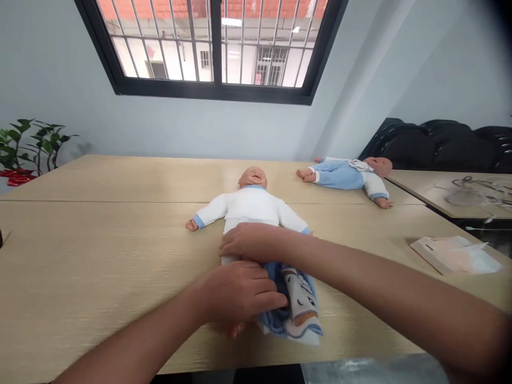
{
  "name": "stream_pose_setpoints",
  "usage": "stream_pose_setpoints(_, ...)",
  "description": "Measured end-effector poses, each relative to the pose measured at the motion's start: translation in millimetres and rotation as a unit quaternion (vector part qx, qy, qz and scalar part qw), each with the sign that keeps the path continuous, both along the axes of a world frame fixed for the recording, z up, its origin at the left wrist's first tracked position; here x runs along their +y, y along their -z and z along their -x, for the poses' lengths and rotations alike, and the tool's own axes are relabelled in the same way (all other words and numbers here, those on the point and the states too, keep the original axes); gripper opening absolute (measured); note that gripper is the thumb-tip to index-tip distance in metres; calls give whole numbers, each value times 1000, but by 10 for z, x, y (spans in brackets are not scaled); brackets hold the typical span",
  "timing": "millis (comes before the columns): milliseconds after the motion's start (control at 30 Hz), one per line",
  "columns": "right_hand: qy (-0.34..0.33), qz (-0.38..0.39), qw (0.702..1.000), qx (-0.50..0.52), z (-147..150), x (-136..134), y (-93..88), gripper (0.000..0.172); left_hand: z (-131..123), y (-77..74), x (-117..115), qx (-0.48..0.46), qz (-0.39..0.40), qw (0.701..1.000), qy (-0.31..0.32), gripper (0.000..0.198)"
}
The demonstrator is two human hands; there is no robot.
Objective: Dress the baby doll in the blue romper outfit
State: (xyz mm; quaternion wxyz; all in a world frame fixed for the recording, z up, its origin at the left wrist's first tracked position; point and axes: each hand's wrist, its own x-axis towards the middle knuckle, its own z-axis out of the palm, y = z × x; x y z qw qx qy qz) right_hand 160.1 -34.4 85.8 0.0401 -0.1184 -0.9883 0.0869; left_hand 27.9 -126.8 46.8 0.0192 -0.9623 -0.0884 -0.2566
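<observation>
A baby doll point(252, 205) in a white long-sleeved top with blue cuffs lies on its back, head away from me. My right hand point(254, 242) reaches across its waist, fingers together and curled down at the hip. Their tips are partly hidden, so what they grip is unclear. Just below, my left hand point(244, 290) is closed over the doll's lower body, its fingers on a bunched blue garment point(302, 301) with a white cartoon print. One bare foot point(236, 330) shows beneath my left hand. My hands cover most of the doll's legs.
A second doll point(344, 173) in blue trousers lies at the back right of the wooden table point(100, 256). Nearer on the right is an opened pack of white tissues or wipes point(456, 255). Tangled cables point(480, 192) lie on the side table. A potted plant point(36, 144) stands far left.
</observation>
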Motion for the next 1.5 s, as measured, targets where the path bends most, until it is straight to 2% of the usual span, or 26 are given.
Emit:
stream_pose_setpoints(100,-121,-108,983,-82,-38,22,-39,14,38,-5,-21,-32,37,999,-3,27)
stream_pose_setpoints(167,-121,-149,978,-87,-32,79,-77,9,70,-17,-22,-48,46,998,-7,28)
stream_pose_setpoints(200,-107,-148,979,-89,-27,116,-107,8,88,-27,-20,-58,45,997,-10,28)
stream_pose_setpoints(267,-26,-121,990,-72,-32,193,-192,9,124,-49,-14,-79,39,996,-18,31)
stream_pose_setpoints(333,85,-90,992,-21,-75,259,-277,30,153,-72,-10,-98,34,994,-24,32)
stream_pose_setpoints(400,154,-68,984,50,-163,307,-318,48,173,-90,-5,-106,29,994,-30,30)
stream_pose_setpoints(500,169,-40,971,163,-357,361,-265,62,205,-97,18,-126,23,991,-45,34)
stream_pose_setpoints(567,160,-19,953,256,-498,394,-187,56,246,-86,53,-161,25,985,-56,42)
stream_pose_setpoints(633,155,10,932,328,-622,418,-110,43,309,-65,107,-201,34,976,-72,47)
stream_pose_setpoints(700,156,28,922,352,-707,422,-45,38,386,-35,170,-243,43,964,-100,48)
stream_pose_setpoints(767,160,13,930,332,-742,399,12,37,459,-3,230,-285,49,947,-136,47)
stream_pose_setpoints(933,200,-77,951,225,-677,268,140,40,517,32,303,-338,63,919,-194,40)
stream_pose_setpoints(1100,268,-126,943,155,-608,131,160,39,438,-11,313,-419,96,881,-197,39)
stream_pose_setpoints(1200,304,-136,935,124,-577,67,138,35,449,-43,307,-454,62,861,-221,43)
stream_pose_setpoints(1300,313,-140,933,109,-525,1,128,35,516,-101,285,-396,-11,884,-249,30)
stream_pose_setpoints(1400,323,-155,928,103,-469,-54,135,35,574,-184,270,-316,-8,930,-189,21)
stream_pose_setpoints(1500,343,-133,922,121,-456,-57,159,36,601,-234,277,-297,3,943,-151,12)
